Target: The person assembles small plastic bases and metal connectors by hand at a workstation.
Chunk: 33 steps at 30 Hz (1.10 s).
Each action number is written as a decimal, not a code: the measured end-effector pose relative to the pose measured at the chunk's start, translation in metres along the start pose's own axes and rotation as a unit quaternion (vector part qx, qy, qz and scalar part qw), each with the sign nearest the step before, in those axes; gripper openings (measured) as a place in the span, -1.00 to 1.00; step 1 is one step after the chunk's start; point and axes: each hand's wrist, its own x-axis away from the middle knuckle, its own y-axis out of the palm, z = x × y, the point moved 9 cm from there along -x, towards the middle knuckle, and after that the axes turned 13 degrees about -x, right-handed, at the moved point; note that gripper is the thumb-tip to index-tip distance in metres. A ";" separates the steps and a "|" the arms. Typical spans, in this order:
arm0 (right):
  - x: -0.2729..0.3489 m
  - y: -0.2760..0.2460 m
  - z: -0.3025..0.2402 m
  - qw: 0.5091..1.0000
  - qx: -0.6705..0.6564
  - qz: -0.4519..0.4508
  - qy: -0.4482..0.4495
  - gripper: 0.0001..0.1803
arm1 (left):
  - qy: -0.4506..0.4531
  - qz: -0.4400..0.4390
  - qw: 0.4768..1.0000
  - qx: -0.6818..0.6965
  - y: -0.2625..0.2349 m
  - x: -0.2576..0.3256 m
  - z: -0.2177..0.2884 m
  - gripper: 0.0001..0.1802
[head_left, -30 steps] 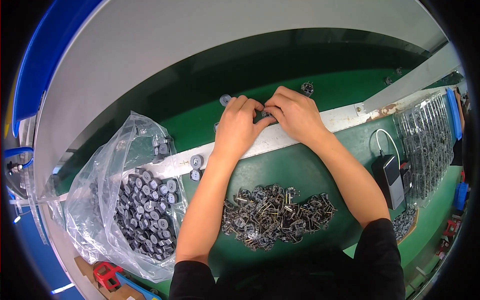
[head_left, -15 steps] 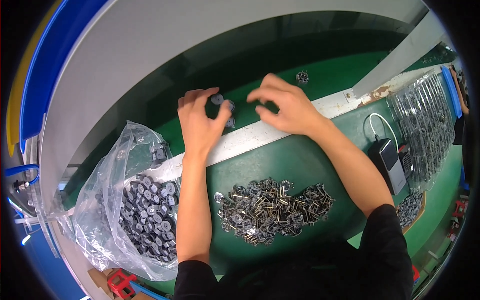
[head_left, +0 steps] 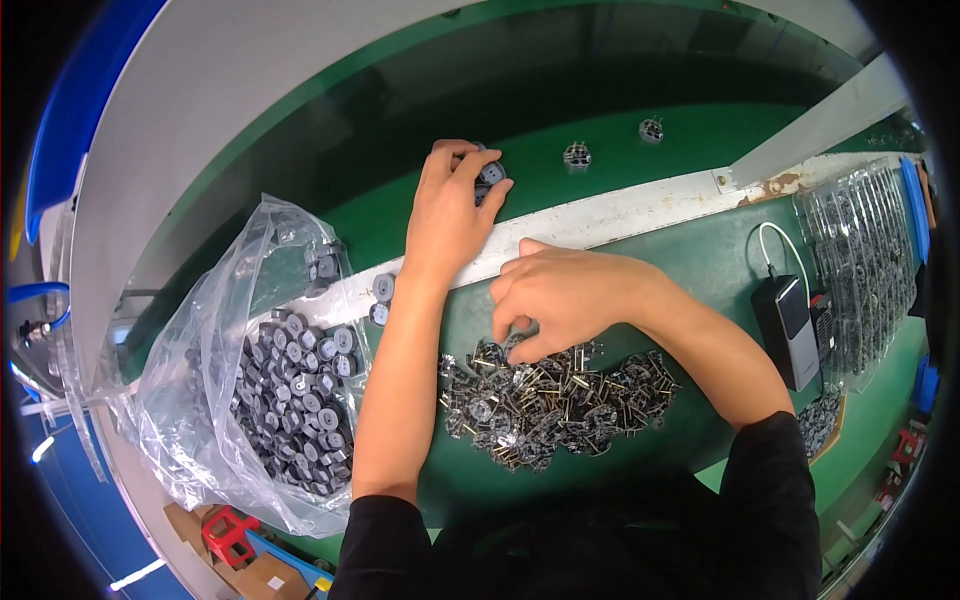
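My left hand (head_left: 452, 215) reaches over the white rail, its fingers curled round a few grey round plastic housings (head_left: 492, 173) on the green belt. Lower and to the right, my right hand (head_left: 565, 298) is bent down at the pile of small black parts with metal pins (head_left: 540, 410). Its thumb and fingertips are drawn together at the pile's far edge; what lies between them is mostly hidden. Right of my left hand, two parts with pins up, a nearer one (head_left: 577, 157) and a farther one (head_left: 651, 130), stand apart on the belt.
An open clear plastic bag (head_left: 200, 400) of grey housings (head_left: 300, 400) lies at left. Two loose housings (head_left: 382, 288) sit by the white rail (head_left: 620, 215). At right are a power bank (head_left: 785, 330) with a white cable and stacked clear trays (head_left: 860, 270). A slanted metal post (head_left: 820, 115) crosses the belt.
My right hand has come back from the belt to the pile. A second pinned part now stands on the belt. My left fingers have closed round the grey housings. The view has shifted slightly.
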 end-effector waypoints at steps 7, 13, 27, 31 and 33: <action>0.004 0.003 0.006 0.997 -0.062 -0.043 0.013 -0.80 | 0.038 0.030 0.999 0.005 -0.006 0.001 0.005 -0.65; 0.012 -0.012 0.028 0.940 -0.305 -0.004 0.151 -0.79 | 0.009 0.004 0.999 0.049 -0.003 0.003 0.001 -0.64; 0.029 -0.073 0.018 0.950 0.014 0.290 -0.115 -0.76 | -0.005 0.008 1.000 0.000 -0.003 0.003 -0.002 -0.76; 0.026 -0.064 0.018 0.964 0.024 0.250 -0.089 -0.74 | -0.006 0.018 1.000 -0.007 -0.005 0.003 -0.004 -0.76; 0.028 -0.066 0.025 0.963 -0.020 0.260 -0.068 -0.76 | -0.016 0.013 1.000 0.011 -0.003 0.002 -0.003 -0.76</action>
